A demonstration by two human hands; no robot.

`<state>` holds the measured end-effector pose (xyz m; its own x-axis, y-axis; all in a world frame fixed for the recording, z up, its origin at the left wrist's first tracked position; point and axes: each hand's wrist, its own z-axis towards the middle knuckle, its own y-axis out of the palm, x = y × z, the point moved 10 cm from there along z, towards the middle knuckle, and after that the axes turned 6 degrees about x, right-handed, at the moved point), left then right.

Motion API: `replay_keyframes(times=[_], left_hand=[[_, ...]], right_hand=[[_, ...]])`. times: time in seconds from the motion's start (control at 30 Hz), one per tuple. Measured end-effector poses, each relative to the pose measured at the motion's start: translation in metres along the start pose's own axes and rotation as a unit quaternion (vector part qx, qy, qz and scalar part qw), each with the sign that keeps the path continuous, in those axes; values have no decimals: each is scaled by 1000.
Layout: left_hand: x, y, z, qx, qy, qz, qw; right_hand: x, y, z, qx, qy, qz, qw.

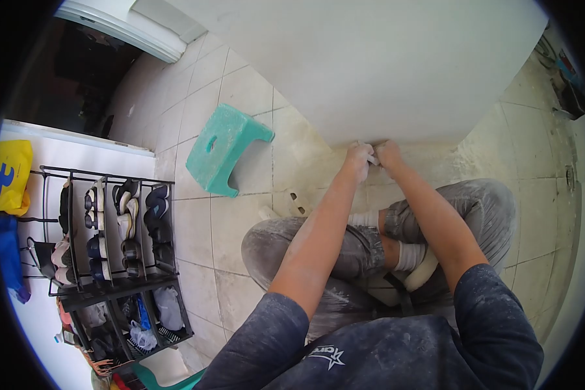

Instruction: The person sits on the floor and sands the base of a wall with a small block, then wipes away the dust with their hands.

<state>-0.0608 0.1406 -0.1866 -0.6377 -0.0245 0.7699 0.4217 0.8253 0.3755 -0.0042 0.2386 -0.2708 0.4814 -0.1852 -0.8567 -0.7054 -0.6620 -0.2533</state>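
Pale wall (pixel 396 78), left hand (pixel 359 160), right hand (pixel 389 156) at its base, dusty tiles (pixel 240 227), stool (pixel 226 140)

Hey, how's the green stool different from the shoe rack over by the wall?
The stool is green; the shoe rack is black.
The stool is small and low, while the rack is larger, with several shelves.
The stool has a solid top with a slot in it; the rack is an open frame holding rows of shoes.

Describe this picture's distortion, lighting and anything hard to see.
Head view: black vignetting at the corners; shoe rack looks skewed; doorway in deep shadow; white panel softly lit; pale piece between left hand and right hand too small to identify.
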Motion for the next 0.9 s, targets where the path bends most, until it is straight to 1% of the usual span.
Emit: replay_keyframes(times=[0.1,0.17,0.27,0.3,0.37,0.4,0.47,0.5,0.57,0.6,0.67,0.7,0.8,0.9], left_hand=[[10,9,-3,-5,-1,-6,1000],[10,10,-11,-8,-17,-9,1000],[0,1,-6,6,-42,-13,999],[2,2,-4,15,-37,-18,999],[4,1,-3,32,-26,-26,999],[5,2,-5,28,-39,-35,998],[7,3,-6,26,-66,-53,996],[7,3,-2,18,-59,-46,997],[-1,-3,2,10,-53,-34,998],[1,-7,-2,26,-48,-30,998],[8,-4,-8,49,-34,-22,998],[8,-2,-6,38,-39,-28,998],[12,2,2,17,-48,-35,998],[1,-12,-4,38,-67,-29,997]], right_hand=[[-36,-12,-41,23,55,160,985],[-39,-12,-38,11,60,152,986],[-18,1,-34,-24,82,119,989],[-26,0,-35,-33,82,107,990],[-37,-4,-46,-31,74,154,985],[-45,-3,-52,-32,71,180,981],[-41,-5,-38,-5,70,161,984],[-35,-5,-39,5,76,149,986],[-23,5,-38,-39,84,130,987],[-27,6,-37,-57,81,123,987],[-31,4,-41,-31,76,158,984],[-34,2,-43,-18,73,177,981],[-43,4,-46,-33,70,161,984],[-49,-2,-56,-35,64,107,992]])
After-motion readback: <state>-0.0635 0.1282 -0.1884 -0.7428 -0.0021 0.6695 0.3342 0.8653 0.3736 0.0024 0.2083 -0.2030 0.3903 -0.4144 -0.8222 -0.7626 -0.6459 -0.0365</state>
